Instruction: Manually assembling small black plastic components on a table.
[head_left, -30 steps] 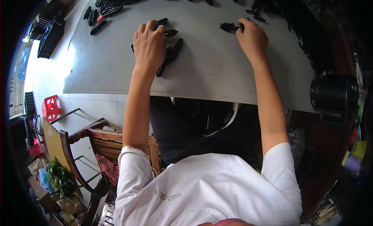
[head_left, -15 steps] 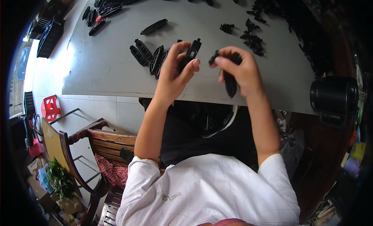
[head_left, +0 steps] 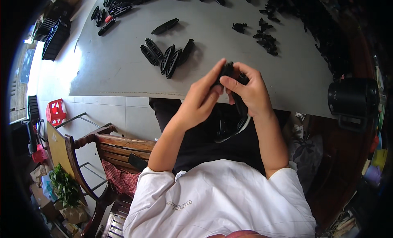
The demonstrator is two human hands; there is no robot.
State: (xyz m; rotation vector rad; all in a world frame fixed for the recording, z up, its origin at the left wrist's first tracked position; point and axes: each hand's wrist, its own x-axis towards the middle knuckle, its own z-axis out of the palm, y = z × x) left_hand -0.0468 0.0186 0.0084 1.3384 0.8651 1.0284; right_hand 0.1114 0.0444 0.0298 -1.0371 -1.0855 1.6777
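Observation:
My left hand [head_left: 199,99] and my right hand [head_left: 251,90] meet just past the table's front edge. Between them is a black plastic part [head_left: 226,70], gripped by my left fingers and mostly covered. The right thumb presses against its side; the small black piece in those fingertips is hidden. A long black plastic part [head_left: 241,106] hangs down from my right palm. Left of my hands, several slim black plastic parts [head_left: 167,60] with ribbed, hollow sides lie in a loose group. Another slim black part [head_left: 165,26] lies farther back by itself.
Small black clips [head_left: 266,41] lie at the right, before a large dark heap [head_left: 315,33]. More long parts [head_left: 123,4] are piled at the far left, near a red round thing [head_left: 108,19]. A black mug-like container [head_left: 353,99] stands at the right edge, a wooden chair [head_left: 118,150] below left.
Both hands have moved toward my body and come together, bringing the left hand's part against the right fingertips. A slim part behind my left hand now shows. The view has shifted slightly.

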